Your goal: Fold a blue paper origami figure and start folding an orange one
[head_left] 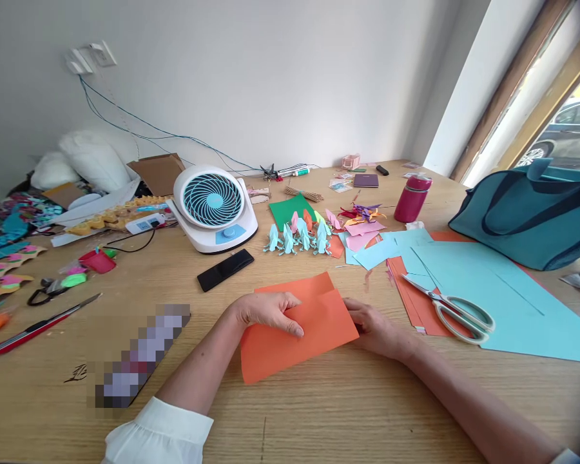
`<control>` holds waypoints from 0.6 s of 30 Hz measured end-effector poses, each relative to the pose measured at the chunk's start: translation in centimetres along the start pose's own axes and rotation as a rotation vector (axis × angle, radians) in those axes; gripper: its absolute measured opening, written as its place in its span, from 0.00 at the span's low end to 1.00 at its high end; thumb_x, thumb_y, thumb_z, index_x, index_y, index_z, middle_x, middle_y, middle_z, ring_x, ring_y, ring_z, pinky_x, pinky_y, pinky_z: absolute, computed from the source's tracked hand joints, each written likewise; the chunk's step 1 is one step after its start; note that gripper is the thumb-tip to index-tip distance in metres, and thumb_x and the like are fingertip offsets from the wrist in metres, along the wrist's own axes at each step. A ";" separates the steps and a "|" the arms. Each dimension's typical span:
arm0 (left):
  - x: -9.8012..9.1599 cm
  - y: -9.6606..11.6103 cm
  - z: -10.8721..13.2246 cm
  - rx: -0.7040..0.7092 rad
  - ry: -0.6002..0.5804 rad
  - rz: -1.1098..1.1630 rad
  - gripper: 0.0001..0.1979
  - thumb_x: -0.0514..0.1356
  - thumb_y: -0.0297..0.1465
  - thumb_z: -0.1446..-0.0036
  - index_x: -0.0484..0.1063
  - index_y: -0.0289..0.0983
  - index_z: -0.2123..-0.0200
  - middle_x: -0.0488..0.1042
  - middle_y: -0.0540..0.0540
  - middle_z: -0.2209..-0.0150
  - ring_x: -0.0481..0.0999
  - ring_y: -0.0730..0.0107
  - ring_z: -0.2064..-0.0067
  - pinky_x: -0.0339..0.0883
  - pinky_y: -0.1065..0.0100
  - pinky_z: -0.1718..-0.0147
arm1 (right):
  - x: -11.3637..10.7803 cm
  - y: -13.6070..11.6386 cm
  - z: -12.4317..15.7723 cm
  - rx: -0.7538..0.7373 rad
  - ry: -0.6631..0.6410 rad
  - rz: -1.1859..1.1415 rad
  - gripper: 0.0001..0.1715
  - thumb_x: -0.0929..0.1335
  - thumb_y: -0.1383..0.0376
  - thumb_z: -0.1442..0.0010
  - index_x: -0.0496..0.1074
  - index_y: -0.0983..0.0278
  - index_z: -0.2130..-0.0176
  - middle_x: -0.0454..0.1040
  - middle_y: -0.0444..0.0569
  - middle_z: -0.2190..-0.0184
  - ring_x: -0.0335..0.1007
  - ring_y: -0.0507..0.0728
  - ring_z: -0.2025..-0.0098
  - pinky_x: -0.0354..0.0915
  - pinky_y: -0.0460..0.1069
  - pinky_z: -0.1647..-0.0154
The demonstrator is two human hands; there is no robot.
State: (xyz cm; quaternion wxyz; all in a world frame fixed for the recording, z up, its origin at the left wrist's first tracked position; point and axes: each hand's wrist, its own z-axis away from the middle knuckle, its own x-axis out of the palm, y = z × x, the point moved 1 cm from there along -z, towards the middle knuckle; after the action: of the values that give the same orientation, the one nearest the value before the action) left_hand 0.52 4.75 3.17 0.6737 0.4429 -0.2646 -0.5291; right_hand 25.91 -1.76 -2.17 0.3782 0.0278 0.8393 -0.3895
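- The bare left hand, coming out of a white gathered cuff, holds a bright orange paper sheet, its thumb lying on the upper face; the curled fingers are partly hidden.
- The bare right hand holds the sheet's right edge, fingers partly hidden behind it.
- The sheet is between both hands, at the near middle of the pale wood-grain counter; a second orange layer shows along its far edge.
- To the left lie a pixelated oblong item and, further left, a red-and-black craft knife.
- To the right, white-handled scissors rest open across orange and light blue paper sheets.
- Beyond the hands, a black phone lies flat near a white desk fan with a blue grille.
- Right of the fan, small folded light blue paper figures stand in front of pink and orange ones, beside a green paper sheet.
- Farther right are a tilted magenta bottle and a teal fabric bag.
- At the back, blue cables run down the white wall.
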 end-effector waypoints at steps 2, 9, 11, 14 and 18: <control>-0.5 0.2 0.4 0.030 0.100 -0.074 0.23 0.69 0.47 0.50 0.78 0.36 0.57 0.81 0.45 0.57 0.79 0.62 0.59 0.72 0.68 0.60 | 0.1 -0.6 0.1 -0.025 0.024 0.015 0.16 0.67 0.70 0.36 0.77 0.56 0.52 0.75 0.53 0.48 0.73 0.59 0.47 0.70 0.50 0.50; -2.5 1.1 1.5 0.183 0.259 -0.370 0.21 0.62 0.45 0.40 0.76 0.40 0.49 0.65 0.45 0.36 0.67 0.58 0.39 0.61 0.68 0.43 | 0.0 -3.1 0.5 -0.188 0.022 0.134 0.20 0.64 0.75 0.36 0.72 0.60 0.47 0.73 0.58 0.48 0.67 0.60 0.44 0.68 0.54 0.47; -2.8 0.7 1.3 0.197 0.263 -0.384 0.20 0.63 0.45 0.41 0.78 0.40 0.51 0.62 0.45 0.34 0.61 0.58 0.34 0.54 0.67 0.38 | -0.1 -3.8 0.7 -0.246 0.047 0.177 0.21 0.65 0.76 0.37 0.71 0.62 0.47 0.74 0.59 0.51 0.67 0.62 0.44 0.68 0.55 0.48; -3.0 0.2 0.8 0.212 0.282 -0.375 0.18 0.64 0.46 0.43 0.81 0.39 0.57 0.62 0.43 0.35 0.59 0.57 0.33 0.52 0.65 0.37 | -0.4 -4.5 0.9 -0.308 0.091 0.226 0.20 0.65 0.77 0.37 0.71 0.63 0.48 0.74 0.59 0.53 0.65 0.63 0.42 0.67 0.56 0.46; -2.8 0.5 0.8 0.273 0.331 -0.393 0.17 0.63 0.45 0.42 0.81 0.38 0.60 0.69 0.43 0.43 0.68 0.61 0.42 0.57 0.66 0.42 | -0.7 -4.6 1.2 -0.275 0.114 0.229 0.14 0.65 0.76 0.37 0.72 0.62 0.55 0.74 0.57 0.56 0.69 0.62 0.48 0.68 0.55 0.47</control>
State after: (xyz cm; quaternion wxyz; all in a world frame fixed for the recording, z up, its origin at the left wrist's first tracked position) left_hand -0.77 7.19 4.34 0.5264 0.6524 -0.1288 -0.5298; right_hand 25.62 -5.59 0.71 0.3720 0.0935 0.8961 -0.2234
